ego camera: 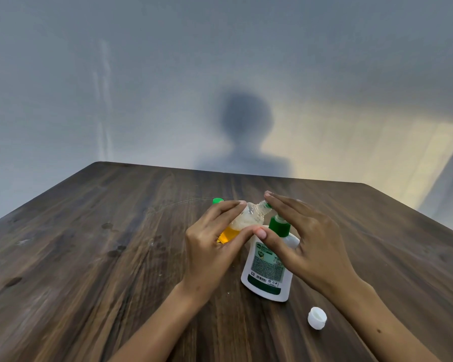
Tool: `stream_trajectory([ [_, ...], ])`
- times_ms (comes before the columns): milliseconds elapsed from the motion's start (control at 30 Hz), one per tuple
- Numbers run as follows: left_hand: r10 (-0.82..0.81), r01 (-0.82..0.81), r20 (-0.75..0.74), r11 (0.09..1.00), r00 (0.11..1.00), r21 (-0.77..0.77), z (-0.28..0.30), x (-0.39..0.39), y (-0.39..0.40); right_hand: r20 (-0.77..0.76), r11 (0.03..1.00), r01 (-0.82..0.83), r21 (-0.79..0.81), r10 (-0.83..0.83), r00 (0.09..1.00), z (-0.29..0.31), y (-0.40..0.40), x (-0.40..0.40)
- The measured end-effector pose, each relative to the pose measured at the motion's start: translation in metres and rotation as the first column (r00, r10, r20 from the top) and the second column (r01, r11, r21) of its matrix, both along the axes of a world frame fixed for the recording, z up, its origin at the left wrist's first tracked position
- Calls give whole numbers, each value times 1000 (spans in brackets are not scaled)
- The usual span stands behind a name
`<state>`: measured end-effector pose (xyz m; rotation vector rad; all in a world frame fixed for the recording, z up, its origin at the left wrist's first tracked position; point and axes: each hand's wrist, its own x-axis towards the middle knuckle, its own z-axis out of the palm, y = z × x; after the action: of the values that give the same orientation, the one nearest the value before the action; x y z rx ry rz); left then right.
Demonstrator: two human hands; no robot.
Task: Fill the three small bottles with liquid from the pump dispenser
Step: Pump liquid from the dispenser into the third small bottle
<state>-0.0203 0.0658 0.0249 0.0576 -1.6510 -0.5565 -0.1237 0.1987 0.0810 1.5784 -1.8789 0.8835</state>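
Left hand (215, 246) grips a small clear bottle (242, 222), thumb and fingers wrapped round it, tilted with its mouth up against the pump nozzle. I see orange-yellow liquid pooled low in it, foam above. Right hand (306, 239) lies flat and spread over the pump dispenser (268, 267), palm down on the green pump head, fingers extended, not curled round anything. Dispenser is white with green label and stands near the middle of the desk (89, 257), toward the near edge. Green cap (217, 201) shows just behind the left fingers; whatever is under it is hidden. White cap (317, 317) lies loose near the desk's near right edge, beside the right forearm.
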Motion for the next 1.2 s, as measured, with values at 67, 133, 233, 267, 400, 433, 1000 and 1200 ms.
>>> stream_trajectory([
  [67,6,-6,1,1000,1000,-12,-1,0,0,6,1000,-9,-8,10,1000,-2,1,-1],
  [133,13,-13,7,1000,1000,-18,0,0,0,7,1000,-16,-13,16,1000,1,1,-1],
  [233,20,-20,6,1000,1000,-16,0,-1,-1,3,1000,-8,-18,8,1000,5,-1,-2],
  [267,22,-22,5,1000,1000,-16,0,-2,-1,1,1000,-5,-19,5,1000,5,-2,-2],
  [400,14,-14,13,1000,1000,-13,-1,-1,0,-3,1000,1,-22,-1,1000,-1,-3,0],
  [433,11,-10,14,1000,1000,-13,-1,-1,0,2,1000,-2,-21,2,1000,-2,-2,0],
  [1000,15,-14,4,999,1000,-30,0,-2,1,22,1000,-8,3,8,1000,3,0,-3],
  [1200,25,-25,3,1000,1000,-16,-1,-3,-1,17,1000,-9,-4,9,1000,6,-3,-1],
])
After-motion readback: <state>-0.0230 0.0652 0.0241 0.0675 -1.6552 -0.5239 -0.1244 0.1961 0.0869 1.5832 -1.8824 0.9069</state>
